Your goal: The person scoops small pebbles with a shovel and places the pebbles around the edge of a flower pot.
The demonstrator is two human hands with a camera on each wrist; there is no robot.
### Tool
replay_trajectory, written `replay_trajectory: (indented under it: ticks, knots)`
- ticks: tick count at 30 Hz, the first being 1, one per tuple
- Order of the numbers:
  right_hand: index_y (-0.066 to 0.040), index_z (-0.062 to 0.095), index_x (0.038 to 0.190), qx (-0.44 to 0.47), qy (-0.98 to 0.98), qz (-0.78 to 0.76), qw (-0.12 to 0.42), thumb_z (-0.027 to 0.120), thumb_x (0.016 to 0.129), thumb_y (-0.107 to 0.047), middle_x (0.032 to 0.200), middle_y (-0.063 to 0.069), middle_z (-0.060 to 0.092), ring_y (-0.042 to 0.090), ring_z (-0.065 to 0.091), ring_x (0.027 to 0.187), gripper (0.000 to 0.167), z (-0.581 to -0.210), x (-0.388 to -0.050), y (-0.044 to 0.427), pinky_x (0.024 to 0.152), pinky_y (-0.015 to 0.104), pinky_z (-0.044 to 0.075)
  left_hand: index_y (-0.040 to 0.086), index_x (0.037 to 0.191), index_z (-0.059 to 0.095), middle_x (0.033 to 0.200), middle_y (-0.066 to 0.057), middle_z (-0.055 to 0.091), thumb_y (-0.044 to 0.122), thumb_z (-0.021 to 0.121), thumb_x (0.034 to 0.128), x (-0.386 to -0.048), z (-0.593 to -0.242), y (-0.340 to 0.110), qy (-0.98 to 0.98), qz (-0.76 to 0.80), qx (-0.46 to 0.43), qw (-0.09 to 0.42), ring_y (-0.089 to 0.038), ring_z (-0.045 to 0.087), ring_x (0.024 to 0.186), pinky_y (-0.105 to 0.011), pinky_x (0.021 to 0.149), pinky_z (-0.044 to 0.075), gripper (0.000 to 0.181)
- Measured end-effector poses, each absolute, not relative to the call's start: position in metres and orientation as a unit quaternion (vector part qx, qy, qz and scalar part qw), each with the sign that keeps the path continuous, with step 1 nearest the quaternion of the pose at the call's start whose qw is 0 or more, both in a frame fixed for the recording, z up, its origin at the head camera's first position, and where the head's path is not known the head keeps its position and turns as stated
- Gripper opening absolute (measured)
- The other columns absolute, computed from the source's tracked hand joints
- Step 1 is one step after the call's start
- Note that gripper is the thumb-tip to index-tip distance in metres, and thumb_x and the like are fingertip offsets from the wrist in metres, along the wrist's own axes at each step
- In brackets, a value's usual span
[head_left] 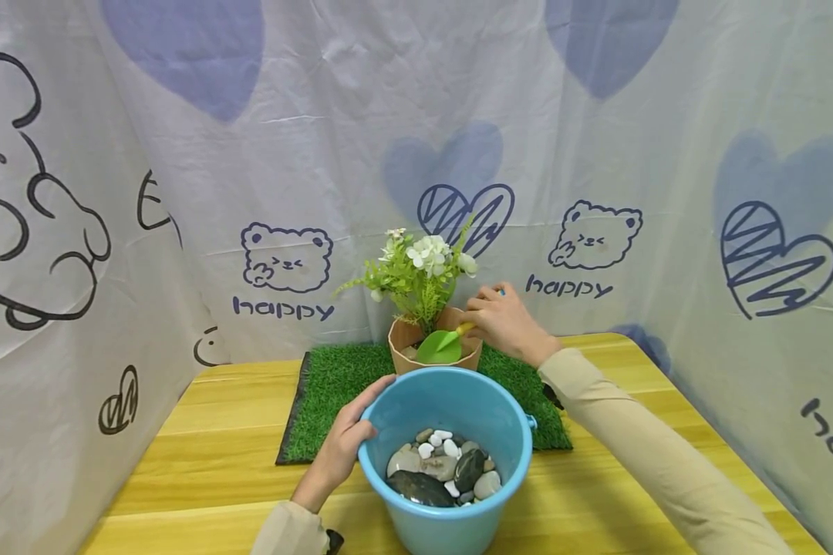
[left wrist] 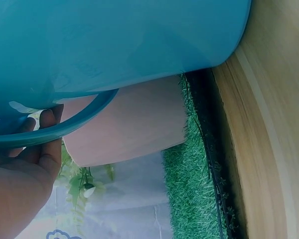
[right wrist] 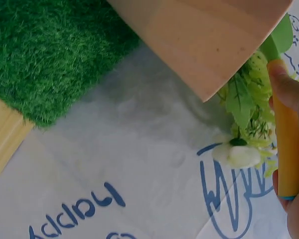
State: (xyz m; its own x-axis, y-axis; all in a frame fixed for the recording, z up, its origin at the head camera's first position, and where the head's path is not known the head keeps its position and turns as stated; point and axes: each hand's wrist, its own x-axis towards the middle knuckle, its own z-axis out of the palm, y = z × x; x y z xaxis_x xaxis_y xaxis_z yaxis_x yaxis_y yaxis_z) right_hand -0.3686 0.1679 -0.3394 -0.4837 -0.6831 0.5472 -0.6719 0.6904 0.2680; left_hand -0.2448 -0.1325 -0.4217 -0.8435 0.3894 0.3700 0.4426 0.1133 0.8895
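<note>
Shovel (head_left: pixel 441 347): gripped by my right hand (head_left: pixel 505 322), long axis leftward to flowerpot (left wrist: pixel 127 127), near tabletop's (head_left: pixel 180 455) far edge; left hand (head_left: pixel 343 438) grips bucket (head_left: pixel 451 528).

The bucket (head_left: pixel 447 532) is blue, the trowel (head_left: pixel 439 348) green and yellow, the pot (right wrist: pixel 214 45) tan, the curtain (head_left: pixel 361 77) white with blue hearts (head_left: pixel 180 54).

Through my head feed I see a yellow wood-grain table (head_left: pixel 194 432), its far right corner rounded. A green artificial-grass mat (head_left: pixel 336 393), dark along its left edge, lies across the far part of it. At the near side I have a light-blue bucket (head_left: pixel 444 533), though I can't tell whether its base touches the wood.
</note>
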Motion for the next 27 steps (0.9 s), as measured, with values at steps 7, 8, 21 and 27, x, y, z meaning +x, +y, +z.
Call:
replay_trajectory:
  ticks: [7, 8, 21, 27]
  knots:
    - [-0.025, 0.078, 0.104, 0.412, -0.854, -0.015, 0.316, 0.08, 0.077, -0.027, 0.1, -0.007, 0.073, 0.02, 0.056, 0.103, 0.027, -0.333, -0.368, 0.181, 0.098, 0.052, 0.036, 0.019, 0.151, 0.037, 0.147, -0.018, 0.047, 0.002, 0.038, 0.0756, -0.245, -0.421, -0.132, -0.743, -0.606, -0.282, 0.023, -0.041, 0.055, 0.122, -0.042, 0.089, 0.055, 0.078]
    - [-0.025, 0.078, 0.104, 0.414, -0.854, -0.021, 0.316, 0.08, 0.077, -0.027, 0.101, -0.007, 0.073, 0.021, 0.056, 0.105, 0.028, -0.331, -0.368, 0.183, 0.099, 0.052, 0.037, 0.019, 0.151, 0.037, 0.147, -0.018, 0.046, 0.002, 0.038, 0.0755, -0.244, -0.421, -0.132, -0.743, -0.606, -0.282, 0.024, -0.041, 0.055, 0.122, -0.042, 0.088, 0.055, 0.078]
    - [-0.024, 0.077, 0.101, 0.414, -0.846, -0.048, 0.334, 0.081, 0.075, -0.027, 0.103, -0.006, 0.074, 0.023, 0.057, 0.109, 0.027, -0.325, -0.372, 0.192, 0.101, 0.053, 0.036, 0.016, 0.152, 0.037, 0.147, -0.019, 0.047, 0.002, 0.038, 0.0763, -0.245, -0.42, -0.133, -0.74, -0.607, -0.288, 0.025, -0.042, 0.056, 0.121, -0.044, 0.086, 0.056, 0.077]
    - [-0.02, 0.076, 0.103, 0.4, -0.841, -0.018, 0.363, 0.079, 0.078, -0.026, 0.103, -0.002, 0.073, 0.023, 0.058, 0.103, 0.026, -0.328, -0.372, 0.191, 0.093, 0.051, 0.04, 0.016, 0.152, 0.037, 0.147, -0.019, 0.047, 0.002, 0.038, 0.076, -0.245, -0.422, -0.133, -0.742, -0.604, -0.288, 0.027, -0.042, 0.056, 0.121, -0.043, 0.087, 0.056, 0.077]
